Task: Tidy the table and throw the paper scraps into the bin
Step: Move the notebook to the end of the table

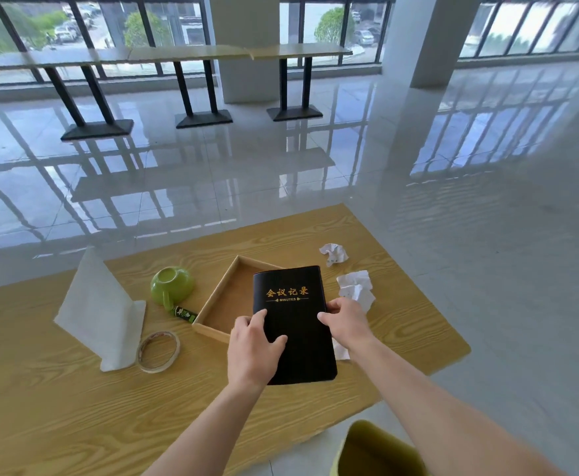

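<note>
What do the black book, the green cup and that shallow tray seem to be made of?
The black book, held by both hands, looks like leatherette: a smooth, faintly glossy cover with gold stamped lettering. The green cup, lying tipped over, seems to be glazed ceramic, going by its shiny highlights, though plastic is possible. The shallow tray looks like light wood or fibreboard, matte, with a brown floor.

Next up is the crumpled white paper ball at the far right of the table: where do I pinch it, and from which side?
Pinch the crumpled white paper ball across its raised creased top, coming straight down from above. It sits alone on the wooden table, nothing crowding it, so any ridge gives purchase.
</note>
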### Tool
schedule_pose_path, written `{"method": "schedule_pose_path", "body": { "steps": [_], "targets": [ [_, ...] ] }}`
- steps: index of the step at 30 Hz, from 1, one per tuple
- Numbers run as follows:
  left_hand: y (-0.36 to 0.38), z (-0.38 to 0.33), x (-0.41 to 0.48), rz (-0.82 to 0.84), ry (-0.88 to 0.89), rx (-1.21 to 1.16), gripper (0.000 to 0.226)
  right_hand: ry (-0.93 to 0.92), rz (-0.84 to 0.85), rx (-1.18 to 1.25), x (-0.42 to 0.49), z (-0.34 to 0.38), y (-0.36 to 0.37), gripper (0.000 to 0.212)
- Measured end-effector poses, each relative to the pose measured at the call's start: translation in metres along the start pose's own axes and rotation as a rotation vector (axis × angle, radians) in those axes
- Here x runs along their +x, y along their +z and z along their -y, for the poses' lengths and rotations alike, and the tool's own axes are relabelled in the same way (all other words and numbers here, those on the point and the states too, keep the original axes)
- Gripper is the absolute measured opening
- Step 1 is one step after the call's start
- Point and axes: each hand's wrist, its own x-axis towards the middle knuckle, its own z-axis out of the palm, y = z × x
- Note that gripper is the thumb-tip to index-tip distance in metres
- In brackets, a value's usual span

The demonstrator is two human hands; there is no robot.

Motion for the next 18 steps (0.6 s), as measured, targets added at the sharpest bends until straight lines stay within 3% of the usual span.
{"method": "schedule_pose_path", "body": {
  "steps": [10,18],
  "targets": [
    [0.020,-0.040,0.080,0.176,0.147,-0.017,0.069,0.087,-0.197,-0.008,0.051,0.018,-0.040,0.012],
    [0.079,-0.111,0.118,0.290,0.211,-0.043,0.067,0.131,-0.331,-0.045,0.107,-0.005,-0.112,0.008]
  ]
}}
